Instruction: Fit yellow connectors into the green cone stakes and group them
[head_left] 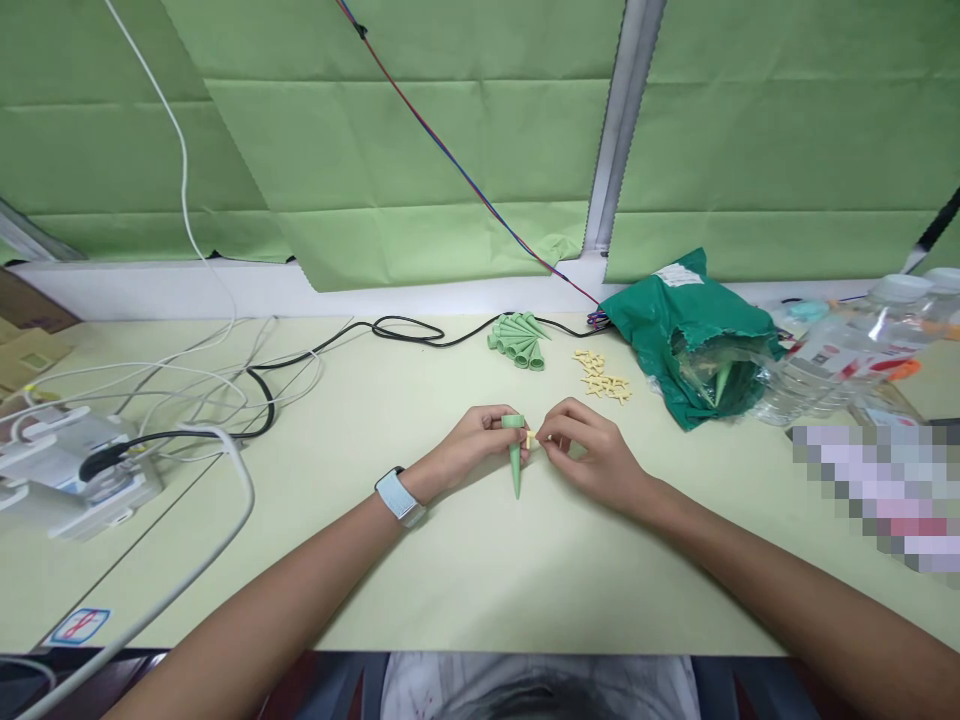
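Observation:
My left hand [491,435] is closed on a green plastic spike [515,465], its wide collar up and its pointed tip down above the table. Between the fingertips of my right hand [589,445] is a small yellow plastic piece [532,439], right beside the spike's upper part. Whether the yellow piece touches the spike I cannot tell. Beyond my hands lies a row of more green spikes [519,340], wide ends toward me. To their right several yellow pieces [604,378] are scattered in a small group.
A torn green plastic bag [690,330] with spikes inside lies at the back right, next to clear bottles [847,345]. White power adapters [90,480] and tangled cables [202,380] spread over the left side. A black cable [409,330] runs along the back of the table [450,580].

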